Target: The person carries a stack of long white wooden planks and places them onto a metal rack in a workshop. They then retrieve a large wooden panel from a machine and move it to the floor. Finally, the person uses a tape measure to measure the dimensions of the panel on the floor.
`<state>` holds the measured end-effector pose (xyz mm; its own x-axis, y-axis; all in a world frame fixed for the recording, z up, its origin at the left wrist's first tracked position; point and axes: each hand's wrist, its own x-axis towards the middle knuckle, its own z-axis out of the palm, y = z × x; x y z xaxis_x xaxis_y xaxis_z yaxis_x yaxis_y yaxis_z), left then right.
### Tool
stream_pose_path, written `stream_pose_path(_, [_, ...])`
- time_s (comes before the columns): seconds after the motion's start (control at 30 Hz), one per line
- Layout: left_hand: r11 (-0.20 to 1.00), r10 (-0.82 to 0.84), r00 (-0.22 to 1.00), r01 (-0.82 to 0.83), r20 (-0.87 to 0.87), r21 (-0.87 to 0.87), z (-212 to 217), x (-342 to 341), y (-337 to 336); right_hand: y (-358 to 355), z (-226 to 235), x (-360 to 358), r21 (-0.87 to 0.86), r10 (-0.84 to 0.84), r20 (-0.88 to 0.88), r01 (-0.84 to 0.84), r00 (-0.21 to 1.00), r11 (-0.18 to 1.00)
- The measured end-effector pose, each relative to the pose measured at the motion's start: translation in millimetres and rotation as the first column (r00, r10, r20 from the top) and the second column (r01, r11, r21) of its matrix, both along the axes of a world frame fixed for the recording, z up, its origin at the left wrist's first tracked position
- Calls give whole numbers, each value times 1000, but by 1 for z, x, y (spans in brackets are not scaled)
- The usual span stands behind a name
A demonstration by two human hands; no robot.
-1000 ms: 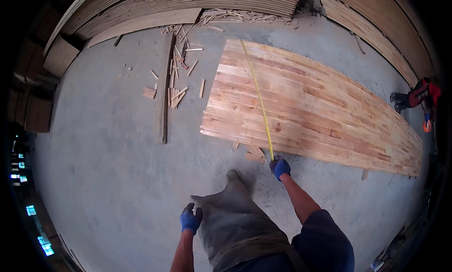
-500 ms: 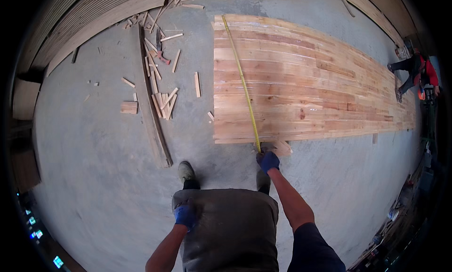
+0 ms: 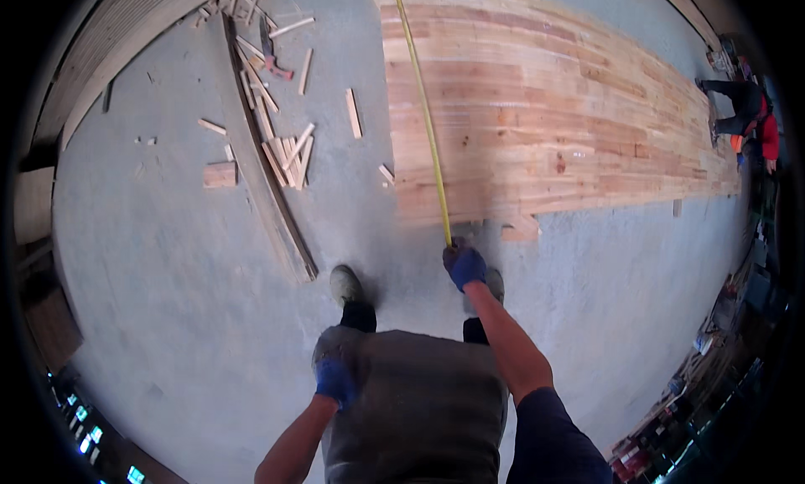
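Note:
My right hand (image 3: 464, 264), in a blue glove, grips the near end of a yellow tape measure (image 3: 423, 115) just past the near edge of a large panel of joined wooden boards (image 3: 553, 115). The tape runs away from me across the panel's left part. My left hand (image 3: 336, 381), also in a blue glove, rests closed against my thigh and holds nothing that I can see. My two shoes stand on the concrete floor (image 3: 159, 258) just short of the panel.
Loose wood offcuts (image 3: 285, 149) and a long curved strip (image 3: 264, 174) lie on the floor to the left. Stacked boards (image 3: 109, 48) curve along the far left. Another person in red (image 3: 750, 107) crouches at the panel's far right end. Clutter lines the lower right edge.
The view has swung so that the panel lies straight ahead. My right hand with the tape has come down to the panel's near edge, and my feet have stepped up close behind it.

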<state>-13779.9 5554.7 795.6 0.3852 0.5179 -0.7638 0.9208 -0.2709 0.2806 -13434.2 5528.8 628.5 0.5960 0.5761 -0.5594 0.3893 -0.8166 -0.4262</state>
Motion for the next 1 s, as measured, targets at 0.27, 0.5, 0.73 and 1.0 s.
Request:
stream_pose_path(0.27, [989,-8,996,-6,92,148,-7,3,-9,6,-44,-8,67,-37,-28,38,999,997])
stream_pose_path(0.5, [994,37,995,-46,89,99,-15,8,-31,0,-108,-29,56,-114,-108,121,988,991])
stream_pose_path(0.73, [995,31,996,-38,85,90,-27,-6,-49,-4,-136,-31,26,-89,-53,90,995,996])
stream_pose_path(1.0, [996,-16,996,9,84,93,-31,-9,-49,-10,-157,-29,14,-5,-64,6,998,1000])
